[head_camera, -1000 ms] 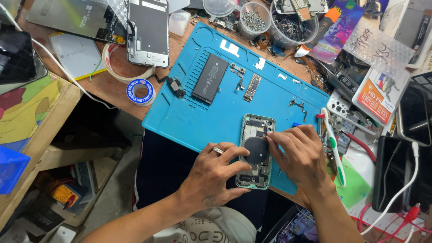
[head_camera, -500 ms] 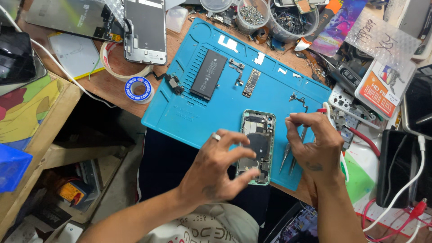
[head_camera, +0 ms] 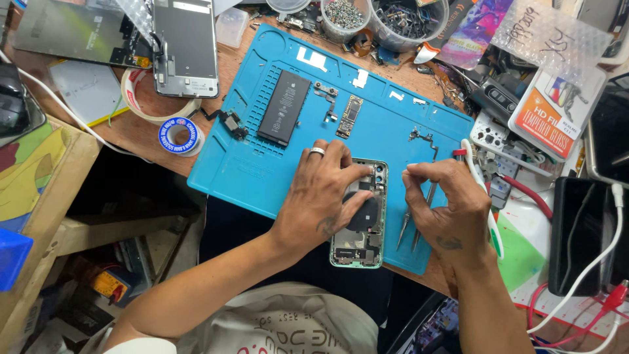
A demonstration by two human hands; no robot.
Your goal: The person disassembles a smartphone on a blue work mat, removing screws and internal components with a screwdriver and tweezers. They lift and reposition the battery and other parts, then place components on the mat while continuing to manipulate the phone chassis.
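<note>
An opened green phone housing (head_camera: 362,244) lies on the blue work mat (head_camera: 255,164) near its front edge. My left hand (head_camera: 324,190), a ring on one finger, rests on the upper part of the housing with fingers spread over it. To its right, my right hand (head_camera: 445,203) has its fingertips pinched together just beside the housing; metal tweezers (head_camera: 406,229) lie under it on the mat. Whether the fingertips hold a small part I cannot tell.
On the mat lie a black battery (head_camera: 283,107), a logic board (head_camera: 350,116) and small flex parts (head_camera: 426,139). A detached screen (head_camera: 187,46) and tape rolls (head_camera: 177,134) sit to the left. Tubs of screws (head_camera: 344,13), boxes and cables crowd the back and right.
My left hand has slid from the housing's left side up onto its upper part. My right hand has shifted a little, fingertips now pinched beside the housing's top right.
</note>
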